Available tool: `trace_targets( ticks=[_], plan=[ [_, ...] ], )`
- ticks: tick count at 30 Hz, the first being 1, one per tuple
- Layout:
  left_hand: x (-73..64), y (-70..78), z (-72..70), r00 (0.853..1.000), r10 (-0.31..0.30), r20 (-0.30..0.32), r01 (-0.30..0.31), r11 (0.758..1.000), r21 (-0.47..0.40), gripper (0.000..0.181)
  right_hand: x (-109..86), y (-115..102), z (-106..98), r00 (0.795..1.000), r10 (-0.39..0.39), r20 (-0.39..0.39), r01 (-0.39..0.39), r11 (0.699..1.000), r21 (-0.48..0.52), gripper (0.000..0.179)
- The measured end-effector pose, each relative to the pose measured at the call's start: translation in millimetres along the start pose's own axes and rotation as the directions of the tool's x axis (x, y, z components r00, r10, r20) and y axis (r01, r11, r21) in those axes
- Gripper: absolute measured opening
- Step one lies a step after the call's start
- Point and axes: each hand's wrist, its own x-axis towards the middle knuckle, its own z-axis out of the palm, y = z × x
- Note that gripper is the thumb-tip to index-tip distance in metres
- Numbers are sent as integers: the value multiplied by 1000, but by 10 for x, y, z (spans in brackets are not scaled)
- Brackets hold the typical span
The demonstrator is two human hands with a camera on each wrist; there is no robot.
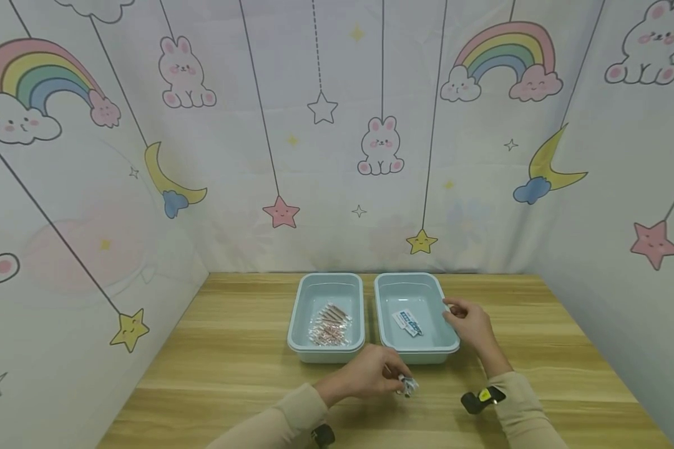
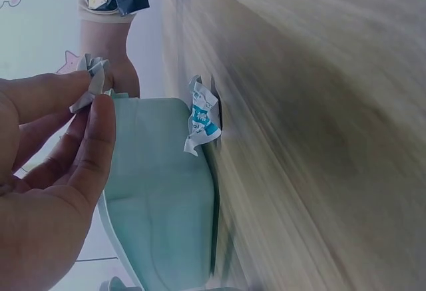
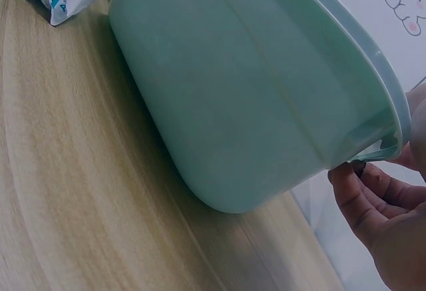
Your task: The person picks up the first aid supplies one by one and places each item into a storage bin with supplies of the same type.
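My left hand (image 1: 371,372) is just in front of the two bins, pinching a crumpled white wrapper (image 2: 95,81) between thumb and fingers. Another crumpled white-and-blue wrapper (image 2: 203,114) lies on the table against the front of the right bin (image 2: 160,198). At that bin's right side, my right hand (image 1: 472,321) pinches the rim (image 3: 389,146) with its thumb and fingertips. Inside the right bin lie small flat white-and-blue packets (image 1: 408,321). The left bin (image 1: 296,340) holds several thin reddish-brown sticks (image 1: 331,324) in clear wrapping.
Both light-blue bins stand side by side near the back of the wood-grain table (image 1: 241,349). A white curtain (image 1: 337,243) printed with rabbits, stars and rainbows encloses the table at the back and sides. Small cameras (image 1: 483,399) are strapped to both wrists.
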Motion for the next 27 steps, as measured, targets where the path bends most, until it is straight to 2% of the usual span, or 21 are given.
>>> trace_targets(
  ticks=[11, 20, 27],
  plan=[
    [12, 9, -42, 999, -19, -27, 18, 1000, -23, 14, 12, 20, 5, 1000, -13, -9, 12, 1000, -1, 33],
    [18, 0, -46, 998, -62, -22, 61, 996, -61, 16, 5, 12, 10, 1000, -3, -15, 3, 1000, 0, 32],
    [34, -8, -62, 998, -59, -27, 57, 997, -53, 16, 1, -1, 5, 1000, 9, -9, -9, 1000, 3, 32]
  ],
)
